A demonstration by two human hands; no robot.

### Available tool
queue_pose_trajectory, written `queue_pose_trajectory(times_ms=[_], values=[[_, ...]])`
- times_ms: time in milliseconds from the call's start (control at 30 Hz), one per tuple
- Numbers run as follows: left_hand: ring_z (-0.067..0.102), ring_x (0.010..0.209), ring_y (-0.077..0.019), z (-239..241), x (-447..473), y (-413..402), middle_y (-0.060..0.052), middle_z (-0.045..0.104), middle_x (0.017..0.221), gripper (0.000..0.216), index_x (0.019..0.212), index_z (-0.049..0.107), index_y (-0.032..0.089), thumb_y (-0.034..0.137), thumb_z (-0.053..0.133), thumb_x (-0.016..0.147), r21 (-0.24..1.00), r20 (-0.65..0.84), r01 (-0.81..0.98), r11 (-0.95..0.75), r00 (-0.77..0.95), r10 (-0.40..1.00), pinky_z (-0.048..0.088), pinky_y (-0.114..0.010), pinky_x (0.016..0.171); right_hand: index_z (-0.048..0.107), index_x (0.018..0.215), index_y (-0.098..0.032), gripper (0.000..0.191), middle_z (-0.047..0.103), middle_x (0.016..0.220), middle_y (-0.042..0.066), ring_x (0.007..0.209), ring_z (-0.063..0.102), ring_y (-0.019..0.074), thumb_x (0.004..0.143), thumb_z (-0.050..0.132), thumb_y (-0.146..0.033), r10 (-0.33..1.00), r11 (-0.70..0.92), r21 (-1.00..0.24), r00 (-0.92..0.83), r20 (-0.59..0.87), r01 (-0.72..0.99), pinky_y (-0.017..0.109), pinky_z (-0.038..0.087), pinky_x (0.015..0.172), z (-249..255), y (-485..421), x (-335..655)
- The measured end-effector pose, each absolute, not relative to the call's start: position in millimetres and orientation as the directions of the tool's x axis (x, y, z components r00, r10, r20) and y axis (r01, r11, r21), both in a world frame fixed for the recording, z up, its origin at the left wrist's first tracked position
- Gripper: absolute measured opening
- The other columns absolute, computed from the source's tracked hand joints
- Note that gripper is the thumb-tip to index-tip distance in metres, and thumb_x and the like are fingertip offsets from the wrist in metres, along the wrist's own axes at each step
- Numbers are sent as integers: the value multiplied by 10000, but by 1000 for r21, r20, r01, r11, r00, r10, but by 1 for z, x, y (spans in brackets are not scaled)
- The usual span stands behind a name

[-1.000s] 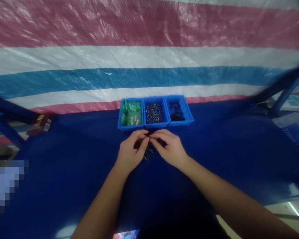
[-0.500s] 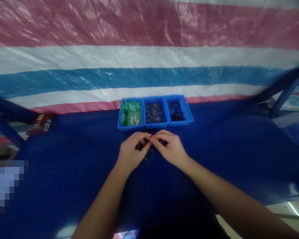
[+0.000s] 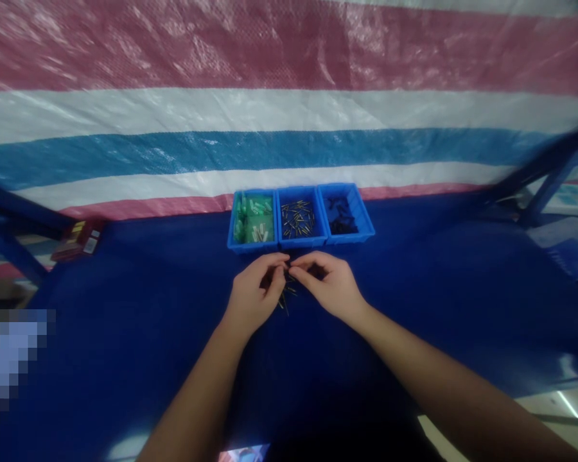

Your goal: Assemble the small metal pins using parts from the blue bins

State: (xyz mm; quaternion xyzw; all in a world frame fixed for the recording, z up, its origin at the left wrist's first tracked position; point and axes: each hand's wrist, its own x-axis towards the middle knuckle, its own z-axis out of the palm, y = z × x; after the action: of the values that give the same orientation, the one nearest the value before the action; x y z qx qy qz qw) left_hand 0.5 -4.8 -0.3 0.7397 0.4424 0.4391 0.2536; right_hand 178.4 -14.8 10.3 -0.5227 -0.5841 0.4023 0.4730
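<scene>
My left hand and my right hand meet fingertip to fingertip just in front of the bins. Thumb and index finger are pinched together on each hand; whatever sits between the tips is too small and dark to make out. Beneath the fingers, several thin brass-coloured pins lie on the blue table, partly hidden by my hands. Beyond them stand three blue bins. The middle bin holds several similar pins, the left bin clear and green pieces, and the right bin small dark parts.
A striped plastic sheet hangs behind the blue table. At the table's left end lies a dark red box. Blue frame bars rise at both sides. Papers or packets lie at the far right.
The fingertips have parted slightly, my left thumb and fingers shifting a little to the left. More of the pins below shows. The bins have not moved.
</scene>
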Motion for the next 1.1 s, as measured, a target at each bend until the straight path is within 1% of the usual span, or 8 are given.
queue_pose_trajectory(times_ms=[167, 233, 500, 600, 700, 900, 967, 1100], values=[[684, 692, -97, -2, 2, -6, -25, 750, 983, 294, 1182, 651, 217, 155, 651, 894, 791, 417, 387, -473, 224, 881, 559, -199, 629, 775, 884, -198, 112, 788, 832, 36, 701, 710, 156, 845, 753, -301, 995, 96, -971, -3, 98, 220, 281, 558, 637, 14, -15, 180], [676, 678, -95, -3, 2, -5, -26, 750, 970, 283, 1169, 658, 215, 147, 654, 894, 784, 429, 390, -482, 221, 876, 553, -201, 621, 780, 881, -197, 118, 793, 829, 37, 707, 720, 160, 845, 752, -305, 997, 80, -975, -9, 80, 205, 280, 566, 641, 15, -14, 181], [729, 878, -135, -5, 1, -3, -25, 743, 1041, 224, 1148, 683, 235, 172, 609, 946, 753, 432, 435, -493, 238, 870, 594, -257, 864, 782, 930, -195, 170, 795, 836, 39, 717, 736, 164, 805, 782, -311, 999, 38, -997, -7, 38, 70, 292, 598, 682, 10, -13, 178], [731, 932, -142, -5, 1, -3, -28, 741, 1074, 219, 1149, 683, 237, 180, 588, 960, 755, 429, 428, -496, 249, 868, 588, -252, 886, 775, 934, -201, 184, 787, 823, 37, 690, 723, 161, 798, 784, -324, 999, 30, -999, -12, 30, 39, 298, 594, 661, 10, -14, 178], [725, 849, -120, -4, 0, -3, -27, 740, 1027, 233, 1177, 672, 234, 191, 548, 985, 767, 390, 433, -474, 273, 880, 587, -214, 797, 765, 902, -204, 154, 775, 801, 32, 676, 706, 153, 821, 760, -335, 999, 35, -999, -38, 33, 37, 292, 573, 643, 12, -15, 179], [648, 609, -78, -3, -4, -6, 34, 678, 753, 265, 1262, 616, 237, 254, 485, 1032, 800, 284, 450, -396, 298, 912, 536, -180, 643, 715, 815, -189, 176, 719, 735, 14, 621, 636, 121, 847, 725, -362, 999, -3, -991, -51, -10, 131, 253, 497, 584, 17, -16, 180], [642, 603, -77, -3, -5, -6, 37, 679, 754, 271, 1275, 605, 241, 270, 482, 1036, 800, 274, 457, -389, 298, 915, 527, -183, 634, 675, 750, -185, 233, 678, 663, -3, 533, 582, 98, 838, 731, -393, 998, -62, -995, -16, -64, 75, 230, 455, 506, 18, -14, 180], [646, 601, -82, -3, -4, -7, 41, 687, 750, 265, 1262, 612, 244, 285, 506, 1023, 782, 269, 494, -381, 284, 920, 514, -190, 618, 609, 684, -189, 337, 606, 559, -31, 395, 479, 73, 823, 738, -467, 971, -164, -972, 146, -189, -168, 203, 334, 359, 18, -6, 185]])
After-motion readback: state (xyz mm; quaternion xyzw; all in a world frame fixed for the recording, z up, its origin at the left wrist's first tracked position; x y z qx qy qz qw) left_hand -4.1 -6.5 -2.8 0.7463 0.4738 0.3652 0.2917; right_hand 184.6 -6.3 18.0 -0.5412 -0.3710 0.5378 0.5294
